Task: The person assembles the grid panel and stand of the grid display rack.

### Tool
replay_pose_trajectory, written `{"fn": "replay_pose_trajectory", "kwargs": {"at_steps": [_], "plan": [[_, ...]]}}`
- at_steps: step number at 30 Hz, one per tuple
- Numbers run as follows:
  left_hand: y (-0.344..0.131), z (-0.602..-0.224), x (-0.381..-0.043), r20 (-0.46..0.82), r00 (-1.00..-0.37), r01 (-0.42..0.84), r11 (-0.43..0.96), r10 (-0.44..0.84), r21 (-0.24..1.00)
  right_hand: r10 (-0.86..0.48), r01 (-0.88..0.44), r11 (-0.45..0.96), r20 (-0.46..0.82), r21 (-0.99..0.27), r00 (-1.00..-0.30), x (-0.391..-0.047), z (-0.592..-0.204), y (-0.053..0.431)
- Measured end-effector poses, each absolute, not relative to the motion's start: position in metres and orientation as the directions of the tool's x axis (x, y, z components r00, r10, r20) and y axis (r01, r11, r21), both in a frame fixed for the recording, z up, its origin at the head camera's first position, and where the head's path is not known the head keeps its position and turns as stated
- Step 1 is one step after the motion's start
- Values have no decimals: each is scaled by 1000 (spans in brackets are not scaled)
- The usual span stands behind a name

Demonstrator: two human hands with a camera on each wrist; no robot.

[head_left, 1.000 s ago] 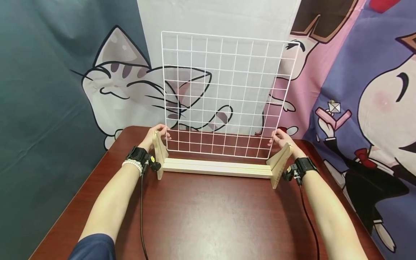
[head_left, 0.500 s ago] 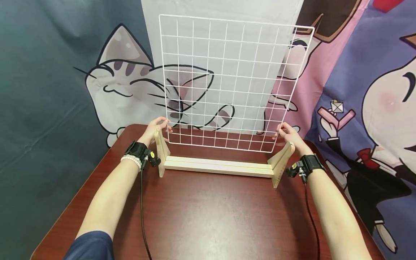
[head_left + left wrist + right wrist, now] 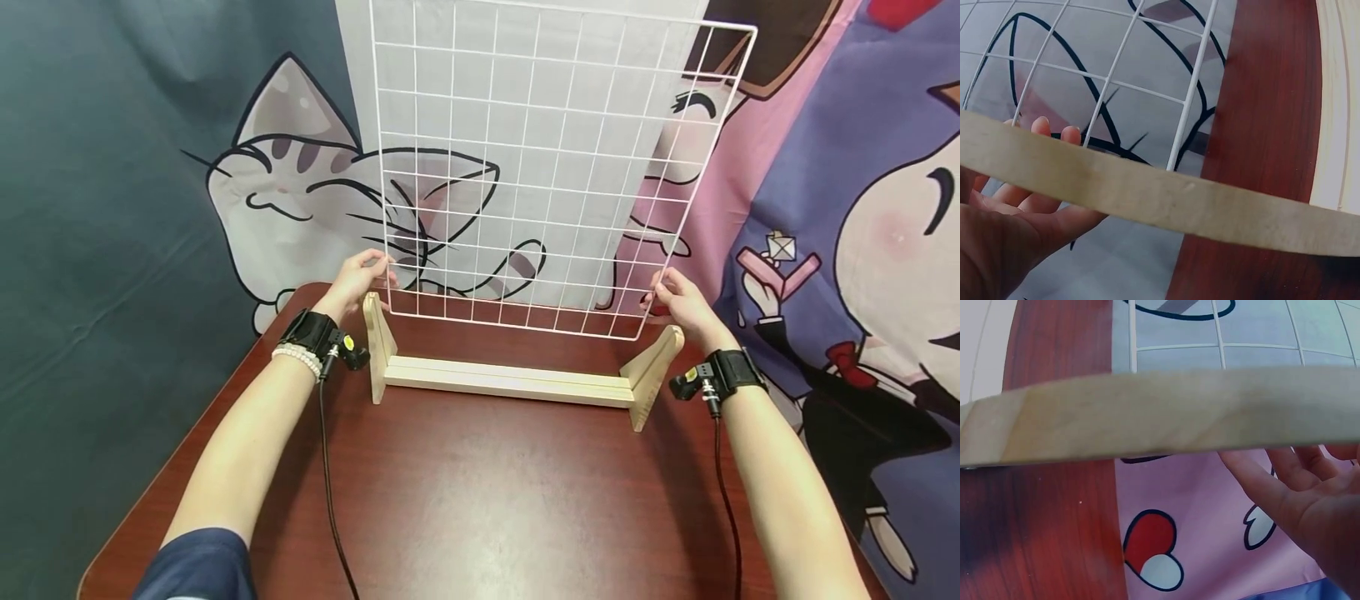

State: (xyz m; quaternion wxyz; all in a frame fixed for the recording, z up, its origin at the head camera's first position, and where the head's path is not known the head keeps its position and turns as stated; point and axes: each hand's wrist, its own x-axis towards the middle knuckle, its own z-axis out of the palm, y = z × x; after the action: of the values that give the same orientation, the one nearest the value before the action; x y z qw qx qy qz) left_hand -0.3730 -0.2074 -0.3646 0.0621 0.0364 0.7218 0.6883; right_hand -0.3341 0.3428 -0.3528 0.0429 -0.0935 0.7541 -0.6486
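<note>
A white wire grid panel (image 3: 513, 326) hangs in the air behind a pale wooden stand (image 3: 510, 381), its bottom wire above the stand's crossbar. My left hand (image 3: 357, 279) holds the panel's left edge low down, just behind the stand's left upright (image 3: 377, 348). On the other side, my right hand (image 3: 686, 307) grips the right edge near the bottom corner, beyond the right upright (image 3: 651, 377). The left wrist view shows curled fingers (image 3: 1040, 127) at the wires, partly covered by the upright. In the right wrist view the upright (image 3: 1166, 415) hides the right fingertips' contact.
The stand rests on a reddish-brown table (image 3: 465, 492). Behind the table hangs a cloth printed with a cartoon cat (image 3: 270, 192) and other figures. Black cables (image 3: 330, 492) run from both wrist cameras down along the forearms.
Both hands have lifted the grid panel upward and its top edge now reaches past the top of the head view. The wooden stand stays in place on the table.
</note>
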Motion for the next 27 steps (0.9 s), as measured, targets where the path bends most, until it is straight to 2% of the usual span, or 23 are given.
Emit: {"fn": "replay_pose_trajectory", "kwargs": {"at_steps": [6, 17, 27], "plan": [[-207, -357, -369, -18, -994, -11, 66, 108, 998, -160, -99, 150, 75, -984, -984, -331, -346, 340], [-208, -339, -361, -2, -997, -6, -54, 82, 999, -125, -176, 161, 157, -971, -980, -322, -332, 331], [-208, -327, -354, 55, -997, 56, 19, 53, 998, -99, -271, 176, 257, -947, -961, -312, -322, 328]]}}
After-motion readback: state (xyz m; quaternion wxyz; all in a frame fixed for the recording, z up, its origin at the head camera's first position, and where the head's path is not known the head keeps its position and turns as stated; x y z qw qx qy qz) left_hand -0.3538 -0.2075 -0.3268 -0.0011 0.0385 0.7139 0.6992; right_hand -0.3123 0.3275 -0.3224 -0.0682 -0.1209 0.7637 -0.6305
